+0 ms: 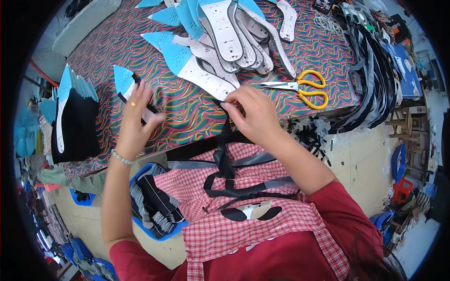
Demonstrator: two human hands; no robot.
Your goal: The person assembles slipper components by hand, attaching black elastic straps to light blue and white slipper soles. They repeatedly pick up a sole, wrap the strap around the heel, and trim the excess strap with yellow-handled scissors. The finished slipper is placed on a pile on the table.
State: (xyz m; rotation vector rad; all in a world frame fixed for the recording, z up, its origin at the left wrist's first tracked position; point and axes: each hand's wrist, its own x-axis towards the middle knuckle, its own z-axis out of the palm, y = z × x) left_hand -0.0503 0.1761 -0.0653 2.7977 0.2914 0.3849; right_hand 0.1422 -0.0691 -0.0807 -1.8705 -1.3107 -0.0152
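Observation:
My left hand (136, 112), with a ring and a beaded bracelet, lies with fingers stretched and thumb apart over a small insole piece (123, 81). Its blue tip and black edging show; the rest is mostly under the hand. My right hand (253, 112) pinches a black strip (226, 126) near the table's front edge, beside the end of a white insole with a blue tip (201, 78). From those fingers the strip hangs down toward my lap. Yellow-handled scissors (296, 86) rest partly open to the right of my right hand.
A heap of white and blue insoles (225, 33) covers the back of the patterned table (187, 124). At left stands a stack of black pieces with blue tips (77, 117). Dark strips (370, 79) hang over the right edge. A blue basket (176, 230) holds striped fabric below.

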